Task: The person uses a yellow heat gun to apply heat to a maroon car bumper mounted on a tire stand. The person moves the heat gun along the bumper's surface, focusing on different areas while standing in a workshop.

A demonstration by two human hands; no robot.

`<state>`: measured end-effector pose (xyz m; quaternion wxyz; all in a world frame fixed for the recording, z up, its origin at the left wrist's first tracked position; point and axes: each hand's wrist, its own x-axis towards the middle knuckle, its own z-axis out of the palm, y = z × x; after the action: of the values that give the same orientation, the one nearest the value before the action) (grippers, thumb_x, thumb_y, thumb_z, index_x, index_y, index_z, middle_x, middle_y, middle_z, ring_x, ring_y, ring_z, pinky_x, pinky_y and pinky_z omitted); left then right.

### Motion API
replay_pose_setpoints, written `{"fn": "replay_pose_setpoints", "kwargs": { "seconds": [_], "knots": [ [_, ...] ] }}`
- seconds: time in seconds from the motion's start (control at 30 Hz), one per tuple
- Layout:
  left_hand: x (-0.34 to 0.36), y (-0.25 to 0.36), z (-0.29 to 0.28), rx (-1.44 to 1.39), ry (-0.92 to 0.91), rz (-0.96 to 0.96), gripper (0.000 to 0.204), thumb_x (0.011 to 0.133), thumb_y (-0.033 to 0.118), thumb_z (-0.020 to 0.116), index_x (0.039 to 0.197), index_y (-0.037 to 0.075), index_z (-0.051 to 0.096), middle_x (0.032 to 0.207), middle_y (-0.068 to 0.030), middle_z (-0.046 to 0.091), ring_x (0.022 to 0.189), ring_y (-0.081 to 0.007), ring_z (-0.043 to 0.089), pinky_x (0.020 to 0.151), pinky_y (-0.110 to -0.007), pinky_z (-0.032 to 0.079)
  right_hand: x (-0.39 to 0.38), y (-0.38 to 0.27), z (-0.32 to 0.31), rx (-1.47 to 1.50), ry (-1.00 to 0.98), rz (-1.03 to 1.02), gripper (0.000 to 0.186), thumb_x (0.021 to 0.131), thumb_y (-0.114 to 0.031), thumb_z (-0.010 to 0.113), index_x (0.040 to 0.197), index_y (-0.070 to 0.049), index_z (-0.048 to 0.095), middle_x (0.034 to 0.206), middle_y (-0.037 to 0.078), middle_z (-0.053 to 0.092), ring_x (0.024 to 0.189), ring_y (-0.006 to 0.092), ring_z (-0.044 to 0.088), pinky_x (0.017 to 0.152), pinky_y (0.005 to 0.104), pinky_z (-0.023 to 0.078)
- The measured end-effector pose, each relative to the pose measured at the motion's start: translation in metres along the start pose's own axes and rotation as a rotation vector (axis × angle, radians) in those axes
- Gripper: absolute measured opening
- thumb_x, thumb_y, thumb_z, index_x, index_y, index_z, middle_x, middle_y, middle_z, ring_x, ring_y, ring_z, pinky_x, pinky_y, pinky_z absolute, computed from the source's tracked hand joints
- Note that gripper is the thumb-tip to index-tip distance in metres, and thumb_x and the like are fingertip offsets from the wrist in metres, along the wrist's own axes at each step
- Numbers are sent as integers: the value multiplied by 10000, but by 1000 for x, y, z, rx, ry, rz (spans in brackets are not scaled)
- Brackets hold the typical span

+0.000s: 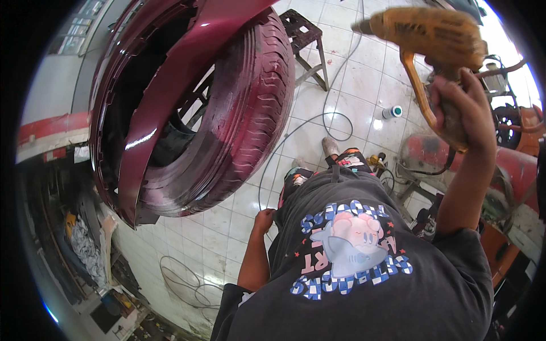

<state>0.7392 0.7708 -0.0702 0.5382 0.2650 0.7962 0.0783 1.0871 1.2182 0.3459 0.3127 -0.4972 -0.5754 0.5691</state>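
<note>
My right hand (463, 105), raised at the upper right, is closed around the handle of a yellow heat gun (432, 34). The gun's nozzle points left, toward a glossy maroon car bumper (170, 79), and stays well apart from it. A tire (261, 108) smeared with maroon paint stands behind and beside the bumper, which leans across it. My left hand (264, 219) hangs low beside my body with the fingers curled closed. A thin dark cable (260, 187) passes close by it; whether the fingers hold anything is hidden.
A dark stool (304, 42) stands behind the tire. The cable loops over the white tiled floor (310, 105), near a small can (392, 112). At right lies a red tank (426, 150). Cluttered shelves (79, 244) line the left, and more coiled cable (187, 278) lies at lower left.
</note>
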Motion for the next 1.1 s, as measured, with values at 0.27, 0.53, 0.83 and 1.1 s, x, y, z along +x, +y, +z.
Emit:
{"fn": "replay_pose_setpoints", "kwargs": {
  "seconds": [0.27,0.53,0.83,1.1],
  "knots": [
    [31,-14,-18,-70,-43,31,349,928,304,634,1127,33,730,1020,-148,750,970,-249,715,853,-363,526,-15,-9,38,265,-115,-170,533,990,-230,508,1363,138,407,720,64,483,412,89,455,393,202,431],
    [34,-71,-19,-203,-124,39,345,909,257,670,1139,5,718,1050,-154,745,970,-226,703,849,-343,513,-18,2,63,333,-158,-204,568,977,-229,510,1364,167,383,695,61,467,391,79,443,376,204,437],
    [28,-86,-52,-5,-98,24,332,916,260,664,1105,-6,727,996,-155,752,947,-215,711,831,-338,526,-41,9,79,150,64,-142,472,935,-205,605,1271,110,501,727,72,530,439,97,484,417,229,435],
    [49,-92,-52,-154,-149,59,345,928,265,630,1136,3,713,1037,-181,740,967,-230,710,838,-351,527,-47,42,71,-30,222,65,239,862,-125,707,967,34,563,717,58,585,474,121,554,426,251,424]
  ]
}}
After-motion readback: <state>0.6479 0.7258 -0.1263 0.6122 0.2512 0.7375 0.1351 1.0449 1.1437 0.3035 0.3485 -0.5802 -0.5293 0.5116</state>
